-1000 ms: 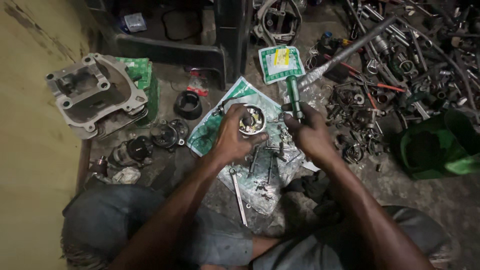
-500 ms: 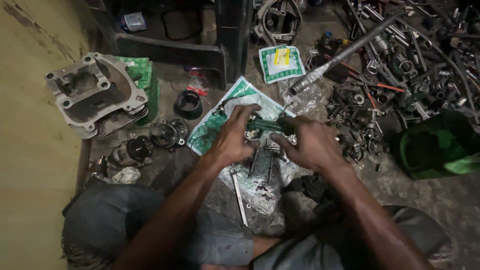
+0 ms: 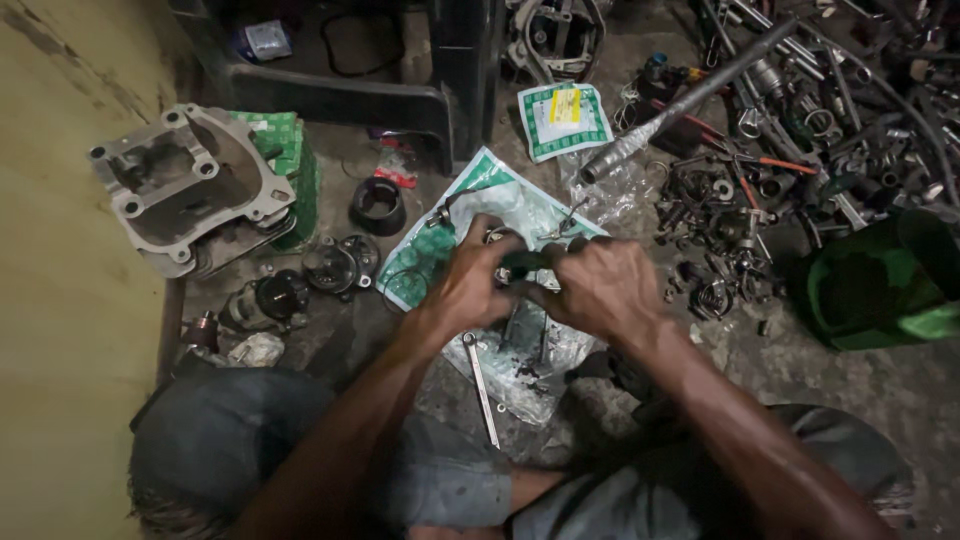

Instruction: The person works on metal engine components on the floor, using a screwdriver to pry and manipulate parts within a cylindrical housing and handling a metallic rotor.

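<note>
**K:** Head cam, quick rundown. Both hands meet over the green-and-white plastic bag (image 3: 440, 245) lying on the concrete floor (image 3: 760, 350). Left hand (image 3: 470, 285) and right hand (image 3: 600, 285) are each closed round a dark green-handled tool (image 3: 525, 263), held roughly level between them. Fingers curled tight, no gap showing.

**R:** Anything else in the grip?

**K:** Bit of a small round metal part (image 3: 497, 237) peeks out above the left hand's fingers. Can't tell if the left hand is holding it too, mostly hidden.

**R:** What's under the hands?

**K:** Slim spanner (image 3: 482, 388) on the clear plastic, just below the left wrist, pointing toward the person's knees. A few small dark bits beside it, too small to ID.

**R:** Surroundings?

**K:** Left side: grey engine casing (image 3: 185, 190) sitting on a green box (image 3: 295, 155). Black rubber ring (image 3: 377, 203) btwn casing and bag. Couple of round dark parts (image 3: 335, 265) near the left forearm. Top middle: small green-white packet w/ yellow label (image 3: 563, 120). Long steel bar (image 3: 690, 95) runs diagonally from upper right down toward the bag. Right side: heap of springs, bolts, misc scrap (image 3: 730, 220), then a green plastic container (image 3: 880, 285) at far right, well apart from the hands.
</note>
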